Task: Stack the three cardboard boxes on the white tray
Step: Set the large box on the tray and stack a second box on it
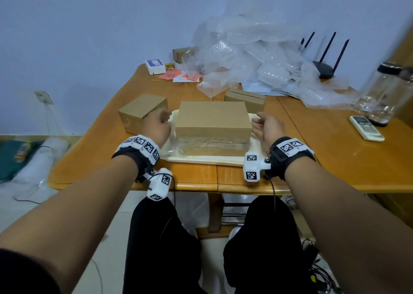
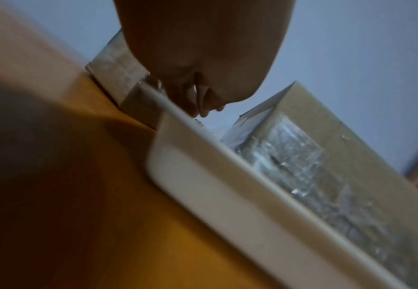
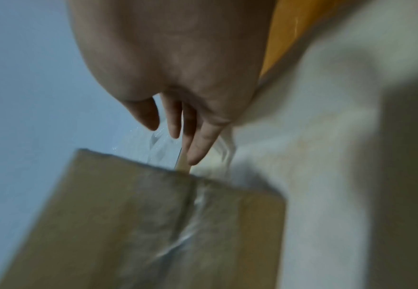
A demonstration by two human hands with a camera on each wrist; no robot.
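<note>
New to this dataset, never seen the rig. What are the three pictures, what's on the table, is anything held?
No robot here: a person works with bare hands, wearing a camera on the head and one on each wrist. The big picture is the head view, looking down at a wooden table. The other two look along each hand at the fingers.

A large cardboard box already sits on the white tray. Two smaller boxes wait off the tray: the left box and the rear box. Bubble wrap is piled further back.

The left hand has its fingers curled and the right hand has them loose. The hands flank the large box and neither holds anything.
</note>
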